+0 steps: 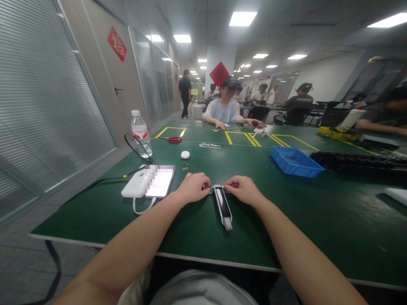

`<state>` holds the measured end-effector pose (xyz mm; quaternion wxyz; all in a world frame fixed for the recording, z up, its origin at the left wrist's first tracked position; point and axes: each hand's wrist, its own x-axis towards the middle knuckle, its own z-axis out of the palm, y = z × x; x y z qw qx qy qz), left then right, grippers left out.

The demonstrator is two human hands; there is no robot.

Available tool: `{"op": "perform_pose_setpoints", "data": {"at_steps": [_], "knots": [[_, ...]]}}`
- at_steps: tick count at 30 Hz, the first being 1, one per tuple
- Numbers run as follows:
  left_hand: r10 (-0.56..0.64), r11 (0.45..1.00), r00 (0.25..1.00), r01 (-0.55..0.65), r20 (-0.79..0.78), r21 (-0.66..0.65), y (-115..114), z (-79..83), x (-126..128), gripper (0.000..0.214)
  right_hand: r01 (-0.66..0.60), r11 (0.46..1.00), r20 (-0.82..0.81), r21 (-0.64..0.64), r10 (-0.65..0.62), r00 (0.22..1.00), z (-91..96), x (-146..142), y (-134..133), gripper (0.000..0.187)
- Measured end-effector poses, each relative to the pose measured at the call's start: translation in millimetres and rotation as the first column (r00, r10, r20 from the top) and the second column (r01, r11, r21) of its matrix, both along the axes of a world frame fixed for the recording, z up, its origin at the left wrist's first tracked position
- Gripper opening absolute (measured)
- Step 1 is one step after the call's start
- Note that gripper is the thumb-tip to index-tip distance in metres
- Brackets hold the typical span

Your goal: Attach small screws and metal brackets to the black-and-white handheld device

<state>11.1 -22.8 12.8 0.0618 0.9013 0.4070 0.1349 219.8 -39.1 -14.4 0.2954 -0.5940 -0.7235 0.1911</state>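
A slim white-framed device (223,205) with a dark, glossy face lies on the green table, its near end a pale, narrow tip. My left hand (196,186) is closed in a pinch at the left of its far end, with a small greyish piece at the fingertips. From the right, my right hand (243,189) pinches at the same far end, thumb and forefinger together. The fingers partly hide what they grip, and the small parts there are too small to name.
Left on the green table (190,224) are a lit phone (162,181), a white power bank (135,184) with cables and a water bottle (140,134). Beyond sit a white earbud case (185,155) and red-handled scissors (174,139). A blue tray (295,162) stands right; a person (224,108) sits opposite.
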Motion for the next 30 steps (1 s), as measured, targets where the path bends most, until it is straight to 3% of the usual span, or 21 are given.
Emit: {"op": "perform_pose_setpoints", "data": {"at_steps": [9, 30], "knots": [[0.000, 1.000, 1.000, 0.000, -0.005, -0.004, -0.1, 0.3, 0.0, 0.014, -0.011, 0.998, 0.054, 0.061, 0.008, 0.999, 1.9, -0.7, 0.0, 0.015], [0.003, 1.000, 1.000, -0.003, 0.002, -0.005, 0.5, -0.7, 0.3, 0.015, 0.010, 0.999, 0.030, 0.033, -0.011, 1.000, 0.3, -0.9, -0.4, 0.015]]}}
